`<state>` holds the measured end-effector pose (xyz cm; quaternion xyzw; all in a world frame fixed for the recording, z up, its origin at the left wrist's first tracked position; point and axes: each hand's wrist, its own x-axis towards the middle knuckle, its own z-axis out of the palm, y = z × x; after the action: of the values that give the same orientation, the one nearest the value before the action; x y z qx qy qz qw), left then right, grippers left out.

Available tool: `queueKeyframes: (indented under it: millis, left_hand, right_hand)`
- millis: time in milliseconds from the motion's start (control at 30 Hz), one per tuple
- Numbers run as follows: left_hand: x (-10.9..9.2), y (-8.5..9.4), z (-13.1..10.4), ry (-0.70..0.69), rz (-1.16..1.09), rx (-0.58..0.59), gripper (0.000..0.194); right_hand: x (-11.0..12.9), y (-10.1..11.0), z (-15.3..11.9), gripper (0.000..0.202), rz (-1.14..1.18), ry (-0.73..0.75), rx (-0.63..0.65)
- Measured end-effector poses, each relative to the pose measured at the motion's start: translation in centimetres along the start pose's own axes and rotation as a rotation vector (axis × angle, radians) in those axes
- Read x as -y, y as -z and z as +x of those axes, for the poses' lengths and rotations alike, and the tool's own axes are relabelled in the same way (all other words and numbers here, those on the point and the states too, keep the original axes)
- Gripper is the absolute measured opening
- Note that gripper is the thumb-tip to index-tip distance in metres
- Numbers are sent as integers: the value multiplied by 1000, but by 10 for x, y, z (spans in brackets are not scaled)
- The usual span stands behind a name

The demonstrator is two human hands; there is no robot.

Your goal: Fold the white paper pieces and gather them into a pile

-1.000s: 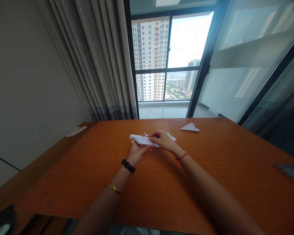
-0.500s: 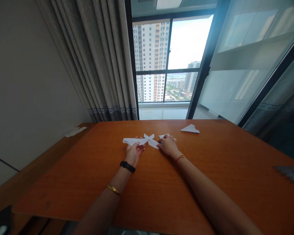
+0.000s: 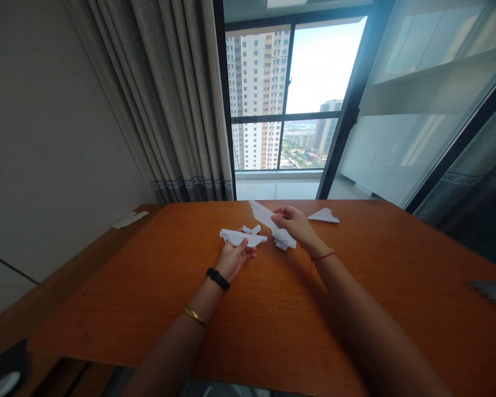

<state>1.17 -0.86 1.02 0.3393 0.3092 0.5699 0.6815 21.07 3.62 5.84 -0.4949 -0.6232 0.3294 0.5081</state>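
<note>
My left hand [image 3: 236, 256] is closed on a folded white paper boat [image 3: 243, 238], thumb in front and fingers behind, just over the table. Behind it shows part of another folded white paper piece [image 3: 252, 229]. My right hand [image 3: 295, 223] pinches a flat strip-like folded white paper [image 3: 261, 213], raised and slanting up to the left. Below that hand a bulky folded white paper piece [image 3: 284, 239] is visible; whether it touches the held paper I cannot tell.
A triangular folded paper [image 3: 324, 215] lies near the far edge of the wooden table [image 3: 157, 286]. White paper strips [image 3: 130, 219] rest on the ledge at left. A curtain [image 3: 182, 110] and a window [image 3: 289, 99] stand beyond. At right is a blurred-out item [image 3: 494, 293].
My right hand has lifted and now holds up a folded paper that lay on the table. My left hand and its paper have shifted slightly right. The bulky folded piece has come into view.
</note>
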Motion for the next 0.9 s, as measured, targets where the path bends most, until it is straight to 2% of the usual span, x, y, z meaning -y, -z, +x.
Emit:
queueKeyframes:
  millis: [67,133,300,433,600,733,833,900]
  left_hand:
    - [0,-2,-3,9,21,91,57]
    - [1,-3,-5,22,54,137,56]
    - [-1,-7,-9,13,93,181,60]
    - [-3,-8,-11,4,66,184,71]
    - [-4,-8,-11,-1,62,207,67]
    - [-7,-10,-14,-17,60,195,68]
    - [-7,-11,-16,-37,83,217,72]
    - [-6,-10,-15,-39,117,231,75]
  right_hand:
    - [12,-3,-6,32,77,5,125]
    - [18,-9,-11,30,57,-2,218]
    - [9,-22,-14,25,13,-40,361]
    - [7,-29,-16,20,-135,75,376]
    - [11,-30,-18,19,-316,198,290]
    - [9,-27,-20,29,-272,106,292]
    - [8,-26,-20,23,-256,15,448]
    - [11,-23,-17,24,-263,-1,504]
